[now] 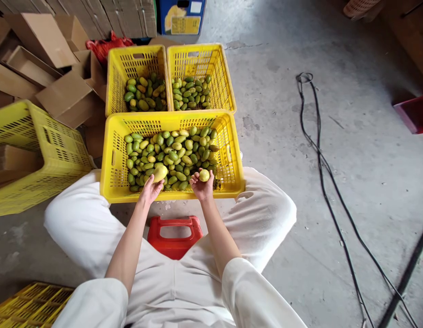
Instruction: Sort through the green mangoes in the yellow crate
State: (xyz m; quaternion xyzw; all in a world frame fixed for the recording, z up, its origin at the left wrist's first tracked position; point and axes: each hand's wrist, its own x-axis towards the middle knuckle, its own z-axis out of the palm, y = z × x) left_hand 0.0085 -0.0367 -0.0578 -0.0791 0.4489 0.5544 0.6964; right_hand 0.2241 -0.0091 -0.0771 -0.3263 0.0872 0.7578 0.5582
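Observation:
My left hand (150,189) holds a yellowish mango (160,173) over the near edge of a big yellow crate (170,196) full of small green and yellow mangoes (172,152). My right hand (200,187) grips a smaller yellow-green mango (204,175) beside it, above the same crate. Both hands sit close together at the crate's front rim. I am seated on a red stool (173,234) with my knees on either side of the crate.
Two more yellow crates, the left one (136,57) and the right one (201,54), hold sorted mangoes behind the big one. An empty yellow crate (33,155) lies tilted at left, another yellow crate (30,303) at bottom left. Cardboard boxes (43,59) pile at back left. A black cable (320,159) runs over the concrete floor at right.

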